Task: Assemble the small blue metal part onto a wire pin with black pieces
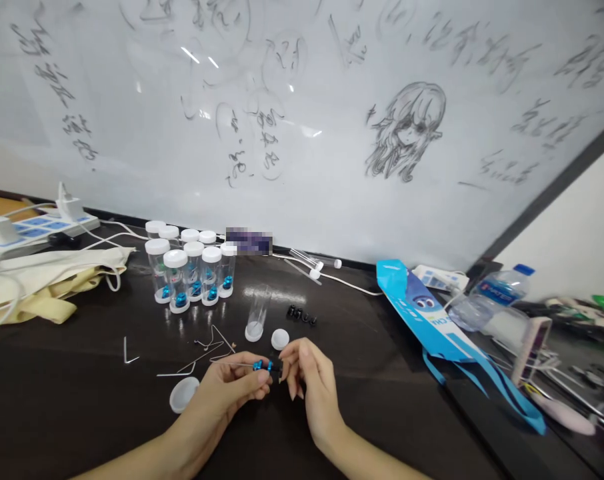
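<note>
My left hand pinches a small blue metal fitting between thumb and fingers. A thin metal rod sticks out of the fitting to the left, and a black piece forms its right end. Just right of that end is my right hand, its fingers loosely bent and apart; I cannot tell whether a fingertip touches the black piece. Beyond the hands stand an upright clear tube and a white cap. Several small black parts lie in a row to their right.
Several white-capped clear tubes with blue parts stand at back left. Hex keys and a round white lid lie on the dark table. A blue bag and a water bottle are at right, a power strip at far left.
</note>
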`<action>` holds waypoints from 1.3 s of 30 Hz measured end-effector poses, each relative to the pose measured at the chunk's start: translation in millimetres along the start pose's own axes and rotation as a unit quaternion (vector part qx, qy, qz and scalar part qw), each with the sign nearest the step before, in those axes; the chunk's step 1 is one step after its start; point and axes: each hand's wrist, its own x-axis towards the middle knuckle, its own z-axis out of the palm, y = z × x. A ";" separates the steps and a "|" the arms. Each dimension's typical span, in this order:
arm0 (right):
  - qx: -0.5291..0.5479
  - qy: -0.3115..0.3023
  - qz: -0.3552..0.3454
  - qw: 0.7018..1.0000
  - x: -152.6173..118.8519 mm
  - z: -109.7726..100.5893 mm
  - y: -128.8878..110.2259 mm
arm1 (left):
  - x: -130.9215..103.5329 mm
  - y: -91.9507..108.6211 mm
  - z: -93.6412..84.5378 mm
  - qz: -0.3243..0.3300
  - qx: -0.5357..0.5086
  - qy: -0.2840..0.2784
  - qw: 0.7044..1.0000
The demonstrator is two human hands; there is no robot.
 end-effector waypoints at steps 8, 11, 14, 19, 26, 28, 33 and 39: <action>0.014 -0.007 0.019 1.000 -0.1 0.0 2.0 | 1.9 -1.3 -0.4 0.009 0.017 0.018 1.000; 0.016 -0.011 0.031 0.999 0.1 -0.1 2.1 | 2.6 -2.4 -3.1 0.005 0.031 0.018 0.999; 0.008 -0.018 0.041 0.999 0.9 -0.4 2.8 | 4.3 -3.0 -5.3 -0.004 0.031 0.018 0.999; 0.006 -0.019 0.041 0.999 1.7 -1.3 3.3 | 5.1 -2.3 -4.2 -0.019 0.021 0.031 0.999; 0.000 -0.030 0.048 0.998 -0.6 -2.3 -0.2 | -0.8 1.4 2.2 -0.017 0.029 0.043 0.998; -0.004 -0.031 0.053 0.998 -0.6 -2.2 -0.8 | -0.7 1.8 2.0 -0.023 0.024 0.045 0.998; 0.000 -0.027 0.055 0.998 -0.8 -2.0 -2.4 | 2.1 0.0 -1.8 -0.034 0.019 0.041 0.998; -0.006 -0.040 0.044 0.998 -0.9 -3.2 -2.2 | 0.7 1.7 0.3 -0.032 0.016 0.052 0.998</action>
